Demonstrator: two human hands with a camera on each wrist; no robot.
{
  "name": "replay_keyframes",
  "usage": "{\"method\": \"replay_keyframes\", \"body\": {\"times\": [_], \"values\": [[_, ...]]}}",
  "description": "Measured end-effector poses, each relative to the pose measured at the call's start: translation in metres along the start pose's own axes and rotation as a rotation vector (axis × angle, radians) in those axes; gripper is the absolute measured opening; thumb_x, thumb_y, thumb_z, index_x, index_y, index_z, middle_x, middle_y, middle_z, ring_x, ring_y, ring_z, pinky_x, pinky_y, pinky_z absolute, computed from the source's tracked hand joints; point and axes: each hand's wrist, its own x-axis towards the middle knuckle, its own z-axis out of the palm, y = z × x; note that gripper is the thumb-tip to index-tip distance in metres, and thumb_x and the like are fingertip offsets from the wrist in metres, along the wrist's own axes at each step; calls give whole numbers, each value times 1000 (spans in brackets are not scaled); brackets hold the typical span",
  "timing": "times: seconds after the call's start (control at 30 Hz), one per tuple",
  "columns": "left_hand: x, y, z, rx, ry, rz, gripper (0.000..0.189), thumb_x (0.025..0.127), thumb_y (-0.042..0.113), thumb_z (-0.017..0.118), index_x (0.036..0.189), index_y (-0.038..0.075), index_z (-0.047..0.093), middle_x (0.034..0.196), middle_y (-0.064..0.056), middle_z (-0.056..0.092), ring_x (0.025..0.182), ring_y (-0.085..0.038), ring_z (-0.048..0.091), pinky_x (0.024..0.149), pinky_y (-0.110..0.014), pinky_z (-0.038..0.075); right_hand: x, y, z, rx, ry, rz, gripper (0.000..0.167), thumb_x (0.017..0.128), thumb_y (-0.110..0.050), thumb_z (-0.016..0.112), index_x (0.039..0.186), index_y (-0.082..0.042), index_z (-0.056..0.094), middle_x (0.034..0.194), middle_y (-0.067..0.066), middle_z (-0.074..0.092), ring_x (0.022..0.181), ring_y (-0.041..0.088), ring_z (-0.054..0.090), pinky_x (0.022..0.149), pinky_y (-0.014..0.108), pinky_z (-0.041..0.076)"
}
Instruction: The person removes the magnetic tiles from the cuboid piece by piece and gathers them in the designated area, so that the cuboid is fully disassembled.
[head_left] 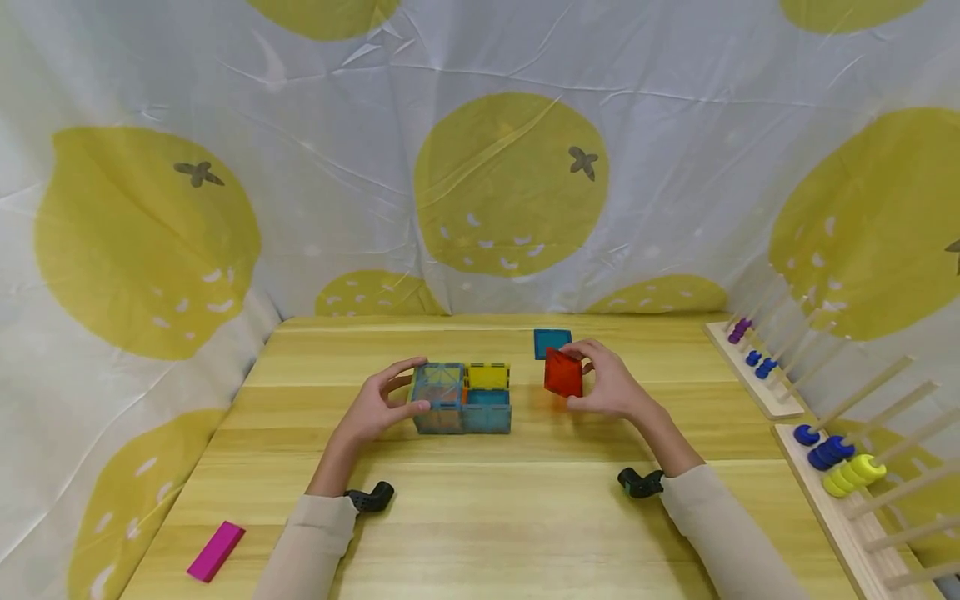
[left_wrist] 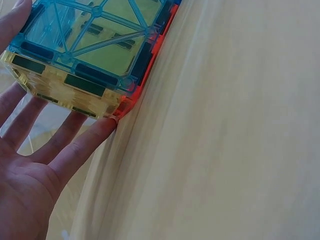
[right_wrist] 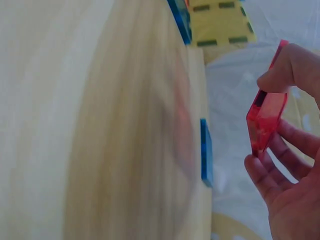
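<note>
A box-shaped build of see-through magnetic tiles stands mid-table, its left cube topped with a blue tile. The right-hand part is uncovered on top, with a yellow tile upright at its back. My left hand grips the left cube, thumb on the near side and fingers round the far and left sides. Off to the right, my right hand pinches a red square tile between thumb and fingers, tilted above the table. Behind it a loose blue tile lies flat.
A magenta block lies at the front left. Along the right edge stand two wooden peg racks, the nearer one with blue and yellow beads, the farther one with purple and blue beads. A lemon-print curtain hangs behind the table.
</note>
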Motion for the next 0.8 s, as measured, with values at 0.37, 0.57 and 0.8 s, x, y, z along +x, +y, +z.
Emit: {"method": "replay_keyframes", "body": {"times": [0.37, 0.57, 0.8], "values": [[-1, -3, -2, -2, -7, 7, 70, 93, 13, 78, 155, 12, 46, 163, -5, 40, 145, -53, 36, 103, -63, 50, 3, 26, -39, -101, 0, 48, 74, 70, -8, 86, 139, -3, 58, 130, 16, 59, 110, 32, 56, 92, 54, 55], [-2, -5, -2, -19, -12, -3, 70, 93, 13, 77, 155, 11, 46, 163, -5, 39, 146, -53, 35, 103, -63, 50, 5, 42, -50, -117, -2, 71, 73, 72, -4, 83, 140, 1, 57, 134, 20, 57, 115, 37, 56, 95, 59, 53], [-1, -4, -2, -23, -10, -1, 67, 93, 13, 77, 154, 20, 49, 163, -3, 39, 146, -53, 35, 103, -61, 51, 11, 64, -56, -100, -35, 158, 73, 75, -5, 83, 143, 2, 55, 139, 23, 53, 121, 42, 53, 99, 59, 52]]}}
